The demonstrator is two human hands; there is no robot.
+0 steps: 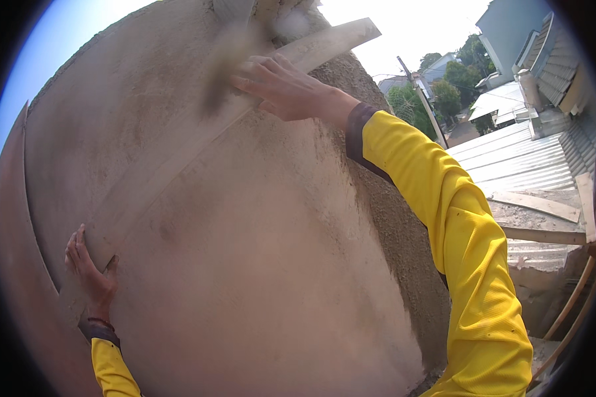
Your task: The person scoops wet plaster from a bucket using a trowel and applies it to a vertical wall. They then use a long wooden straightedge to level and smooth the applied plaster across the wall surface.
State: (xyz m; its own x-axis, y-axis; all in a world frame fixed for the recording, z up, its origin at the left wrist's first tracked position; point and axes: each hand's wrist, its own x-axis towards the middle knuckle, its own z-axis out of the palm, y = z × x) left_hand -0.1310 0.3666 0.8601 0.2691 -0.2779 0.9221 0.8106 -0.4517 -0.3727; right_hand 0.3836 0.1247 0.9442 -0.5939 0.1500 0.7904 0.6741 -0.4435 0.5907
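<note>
A long, flat, plaster-dusted board (153, 171) lies diagonally across a large beige plastered wall (265, 264), from lower left to upper right, its top end jutting past the wall's rough edge. My left hand (89, 271) grips the board near its lower end, fingers on one side and thumb on the other. My right hand (291, 92), in a yellow sleeve, holds the board higher up, fingers bent over it. A blurred brownish smudge (222, 73) obscures part of the view beside those fingertips.
Rough grey render (394, 245) borders the plaster on the right. Beyond stand corrugated metal roofing (503, 155), loose planks (536, 202), a utility pole (430, 112), trees and buildings. A separate strip or edge (23, 198) runs down the far left of the wall.
</note>
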